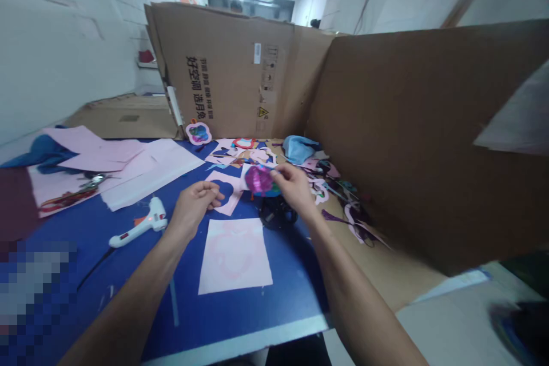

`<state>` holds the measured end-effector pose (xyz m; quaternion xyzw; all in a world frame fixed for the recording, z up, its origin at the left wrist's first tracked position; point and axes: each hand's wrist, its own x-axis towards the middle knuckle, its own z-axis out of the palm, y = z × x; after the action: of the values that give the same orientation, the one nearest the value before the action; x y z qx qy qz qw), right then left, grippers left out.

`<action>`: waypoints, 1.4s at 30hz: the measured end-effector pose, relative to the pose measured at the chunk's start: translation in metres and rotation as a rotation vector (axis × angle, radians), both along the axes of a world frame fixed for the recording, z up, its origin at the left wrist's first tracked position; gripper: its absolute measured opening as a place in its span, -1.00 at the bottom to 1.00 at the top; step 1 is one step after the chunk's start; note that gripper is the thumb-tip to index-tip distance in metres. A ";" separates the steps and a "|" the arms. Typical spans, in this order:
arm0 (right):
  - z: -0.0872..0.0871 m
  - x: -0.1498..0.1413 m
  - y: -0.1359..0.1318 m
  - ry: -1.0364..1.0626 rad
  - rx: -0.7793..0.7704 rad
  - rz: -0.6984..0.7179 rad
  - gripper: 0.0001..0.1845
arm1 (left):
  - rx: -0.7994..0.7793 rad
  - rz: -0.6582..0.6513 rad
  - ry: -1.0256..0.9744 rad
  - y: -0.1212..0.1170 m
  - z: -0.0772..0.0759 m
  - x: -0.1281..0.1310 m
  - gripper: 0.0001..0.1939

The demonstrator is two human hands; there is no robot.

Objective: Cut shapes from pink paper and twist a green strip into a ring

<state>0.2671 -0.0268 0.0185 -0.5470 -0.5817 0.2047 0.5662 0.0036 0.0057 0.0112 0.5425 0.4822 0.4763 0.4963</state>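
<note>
My right hand point(292, 184) pinches a shiny rounded piece point(259, 179), magenta with blue and green along its lower edge, and holds it up over the table. A dark ring-like object point(278, 211) lies beneath it, partly covered. To the left, my left hand point(201, 201) is closed with thumb and fingers together; whatever may be between them is too small to make out. Just beyond those fingers is a pink sheet with a cut-out hole point(231, 203). Closer to me lies a square pale sheet point(235, 257) with a faint pink outline on it.
A white glue gun point(143, 226) rests left of my left hand. Pink sheets point(98, 148), blue cloth and scissors point(92, 183) lie farther left. Paper scraps point(244, 154) and a light-blue cloth point(298, 148) sit at the back. Cardboard walls point(386, 126) stand behind and right.
</note>
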 end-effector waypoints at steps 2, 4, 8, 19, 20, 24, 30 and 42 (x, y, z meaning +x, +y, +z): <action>0.007 0.023 -0.001 0.055 0.029 -0.140 -0.67 | 0.032 0.054 0.041 0.003 -0.002 -0.003 -0.73; 0.011 0.042 -0.003 0.108 0.015 -0.221 -0.63 | 0.113 0.072 0.161 0.005 -0.005 -0.005 -0.78; 0.015 0.064 -0.010 0.123 0.014 -0.353 -0.60 | 0.314 -0.077 0.523 0.001 -0.013 -0.004 -0.69; 0.019 0.061 -0.018 0.359 -0.233 0.025 -0.54 | 0.489 -0.359 0.908 -0.014 -0.031 0.007 -0.59; 0.018 0.060 -0.017 0.378 -0.259 0.082 -0.52 | 0.484 -0.355 0.913 -0.015 -0.030 0.007 -0.59; 0.006 0.060 -0.012 0.146 -0.375 0.086 -0.58 | 0.497 -0.350 0.920 -0.018 -0.028 0.009 -0.58; -0.007 0.059 -0.009 -0.603 -0.491 -0.349 -0.79 | 0.497 -0.343 0.959 -0.021 -0.027 0.010 -0.58; -0.024 -0.004 -0.005 -0.885 -0.157 0.012 -0.75 | 0.518 -0.356 1.008 -0.020 -0.033 0.013 -0.55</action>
<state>0.2626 -0.0320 -0.0050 -0.6198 -0.7537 -0.0023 0.2186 0.0161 -0.0142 -0.0217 0.8778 0.4279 0.1716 0.1299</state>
